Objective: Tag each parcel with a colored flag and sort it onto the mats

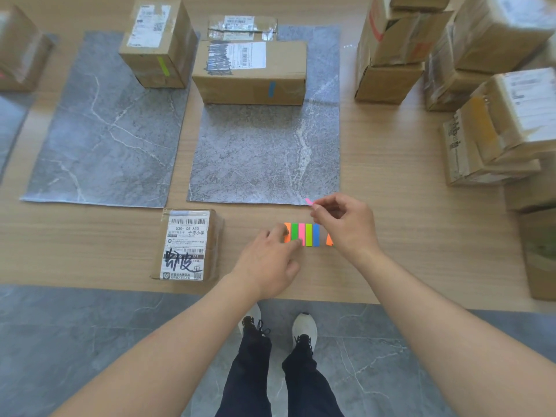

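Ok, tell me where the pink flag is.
Head view, right of centre: the right hand pinches the pink flag above the flag pad, at the centre mat's near corner.

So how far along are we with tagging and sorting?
Done: a brown cardboard box with a green flag sits on the left grey marbled mat, a wider blue-flagged box on the middle mat. In hand: the right hand pinches a pink flag; the left hand presses the striped flag pad. Left: the small labelled parcel beside the pad shows no flag, and stacked boxes wait at right.
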The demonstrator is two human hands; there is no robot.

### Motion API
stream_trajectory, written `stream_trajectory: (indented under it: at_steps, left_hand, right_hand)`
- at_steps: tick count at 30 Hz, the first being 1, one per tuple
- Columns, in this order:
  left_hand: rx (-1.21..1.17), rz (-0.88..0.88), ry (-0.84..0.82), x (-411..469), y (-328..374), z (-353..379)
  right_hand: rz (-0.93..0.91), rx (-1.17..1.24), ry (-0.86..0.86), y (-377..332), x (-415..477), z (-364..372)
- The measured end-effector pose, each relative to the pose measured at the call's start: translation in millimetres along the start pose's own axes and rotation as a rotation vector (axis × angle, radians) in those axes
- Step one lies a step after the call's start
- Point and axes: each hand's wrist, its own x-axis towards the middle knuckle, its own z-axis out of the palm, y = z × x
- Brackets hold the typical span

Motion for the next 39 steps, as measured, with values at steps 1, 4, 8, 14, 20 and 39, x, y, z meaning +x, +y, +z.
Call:
stream_trajectory:
  at_steps: [1, 4, 8, 14, 20, 39]
  left_hand:
    - [-0.181, -0.073, 0.03, 3.1, 2.7, -4.4]
    - [-1.1, -0.481, 0.191, 9.7, 14.5, -28.4]
    - [-1.622, -0.573, 0.24, 2.6, 13.4, -56.5]
    - [-1.583, -0.488, 0.312, -18.5, 8.6, -71.9]
    - [-1.562, -0.442, 0.378, -42.1, -0.5, -81.6]
    - [-1.241, -0.346, 0.442, -119.0, -101.9, -85.3]
  right_hand:
    - [-0.024, 0.005, -0.01, -2.9, -3.9, -2.0]
    - [-0.103, 0.058, -0.055, -8.8, -16.5, -5.5]
    - [-0.239, 0.077, -0.087, -16.3, -29.0, -6.2]
    - [-0.308, 0.097, -0.188, -36.3, -37.2, 0.8]
    - [-0.359, 0.07, -0.261, -57.4, -50.3, 8.0]
    - [-0.364, -0.106, -0.334, -75.2, -92.4, 102.0]
